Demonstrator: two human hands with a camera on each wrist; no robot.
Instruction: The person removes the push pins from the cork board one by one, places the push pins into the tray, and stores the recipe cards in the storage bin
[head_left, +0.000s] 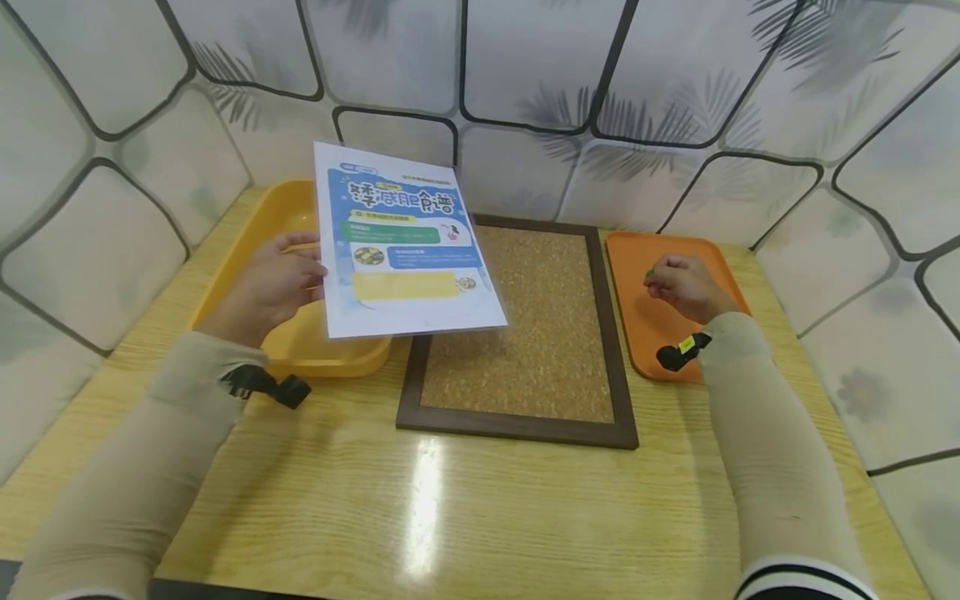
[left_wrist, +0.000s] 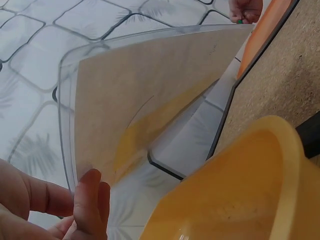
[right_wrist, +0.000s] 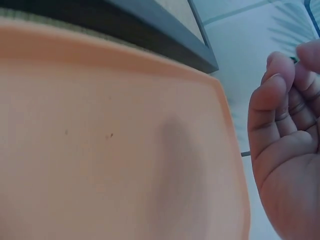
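My left hand [head_left: 273,283] pinches the left edge of a printed poster sheet [head_left: 405,250], blue and white with Chinese text. The left wrist view shows its back, with a clear border around the paper [left_wrist: 135,95] and the thumb and fingers [left_wrist: 89,200] at one edge. The sheet is raised and tilted, covering part of a brown-framed cork board [head_left: 525,367] and of a yellow bin. Over an orange tray, my right hand [head_left: 686,287] pinches a small green object [head_left: 649,272]. Fingertips hide most of that object, so its kind is unclear.
The deep yellow bin [head_left: 330,367] stands to the left of the cork board, and the shallow orange tray [head_left: 645,333] lies to its right. All stand on a wood-grain table [head_left: 330,492]. Patterned wall panels [head_left: 525,58] close off the back and both sides.
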